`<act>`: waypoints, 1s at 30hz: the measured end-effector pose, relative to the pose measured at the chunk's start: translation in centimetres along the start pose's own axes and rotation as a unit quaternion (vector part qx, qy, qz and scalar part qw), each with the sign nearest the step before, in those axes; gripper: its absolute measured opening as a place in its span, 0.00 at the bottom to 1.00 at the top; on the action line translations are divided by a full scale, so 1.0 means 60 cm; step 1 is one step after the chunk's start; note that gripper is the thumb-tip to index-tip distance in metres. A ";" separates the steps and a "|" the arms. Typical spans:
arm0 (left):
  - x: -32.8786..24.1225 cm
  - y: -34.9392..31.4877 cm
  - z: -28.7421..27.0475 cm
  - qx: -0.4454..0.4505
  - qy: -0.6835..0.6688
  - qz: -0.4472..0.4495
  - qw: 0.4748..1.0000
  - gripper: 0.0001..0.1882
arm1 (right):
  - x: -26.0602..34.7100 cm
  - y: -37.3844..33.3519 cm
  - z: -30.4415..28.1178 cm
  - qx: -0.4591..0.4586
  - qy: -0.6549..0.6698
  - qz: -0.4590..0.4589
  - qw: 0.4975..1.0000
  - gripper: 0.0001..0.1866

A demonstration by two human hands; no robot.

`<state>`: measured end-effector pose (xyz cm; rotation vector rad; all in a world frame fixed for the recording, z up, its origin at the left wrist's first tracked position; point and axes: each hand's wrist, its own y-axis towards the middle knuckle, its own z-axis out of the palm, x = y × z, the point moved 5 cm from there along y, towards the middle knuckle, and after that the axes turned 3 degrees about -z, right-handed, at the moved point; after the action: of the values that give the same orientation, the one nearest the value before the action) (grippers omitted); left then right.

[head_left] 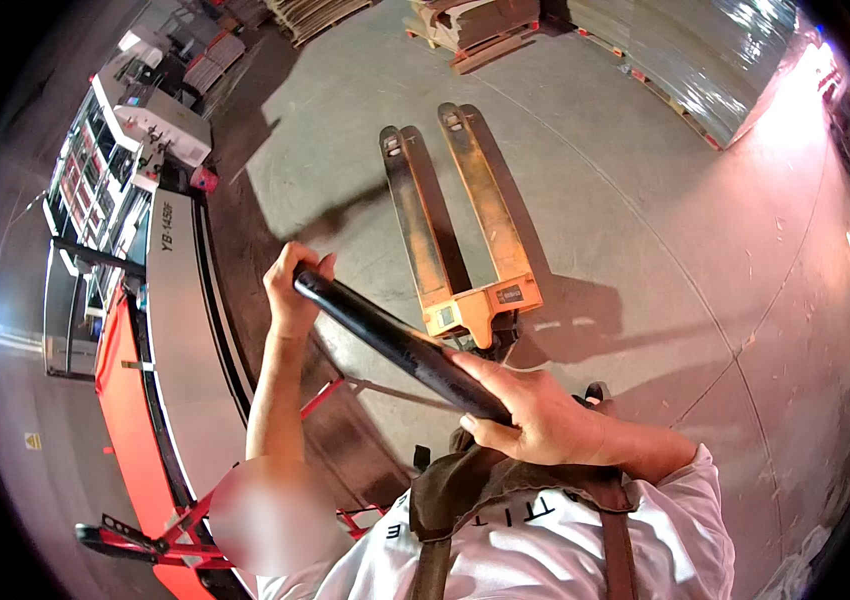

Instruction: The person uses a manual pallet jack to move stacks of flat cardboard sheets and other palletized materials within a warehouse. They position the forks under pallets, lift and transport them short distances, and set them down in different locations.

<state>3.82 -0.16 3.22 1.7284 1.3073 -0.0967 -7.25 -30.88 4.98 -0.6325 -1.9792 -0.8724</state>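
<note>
A thick black tube-shaped bar (385,335) slants in front of my body. My left hand (290,290) is closed around its far left end, thumb over the top. Near the lower right end, my right hand (535,410) grips the bar, its thumb on the near side. Beyond the bar, an orange pallet jack (490,305) stands on the floor with its two worn forks pointing away from me. Whether the bar joins the jack cannot be made out, as the hands and bar hide the space between.
A long machine with a grey side panel (180,300) and an orange-red cover (130,400) runs along the left. A red-framed cart (320,400) stands close at my left. Stacked brown sheets (475,25) lie on a pallet at the back; wrapped stacks (690,60) stand back right.
</note>
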 end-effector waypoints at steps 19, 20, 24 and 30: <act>-0.050 0.173 0.191 -0.004 -0.082 0.047 0.996 0.16 | -0.026 0.016 -0.102 -0.217 -0.074 0.121 0.966 0.29; -0.061 0.188 0.213 -0.015 -0.073 0.051 0.996 0.17 | -0.036 0.017 -0.137 -0.201 -0.061 0.132 0.969 0.28; -0.087 0.236 0.289 -0.046 -0.061 0.044 0.996 0.16 | -0.079 0.022 -0.249 -0.177 -0.039 0.128 0.975 0.28; -0.094 0.309 0.372 -0.094 -0.052 0.030 0.994 0.14 | -0.148 0.060 -0.389 -0.127 -0.017 0.057 0.990 0.29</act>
<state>25.87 -19.75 5.23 1.5786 1.1506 -0.0280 11.50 -47.56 7.58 -0.9028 -1.8560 -1.0575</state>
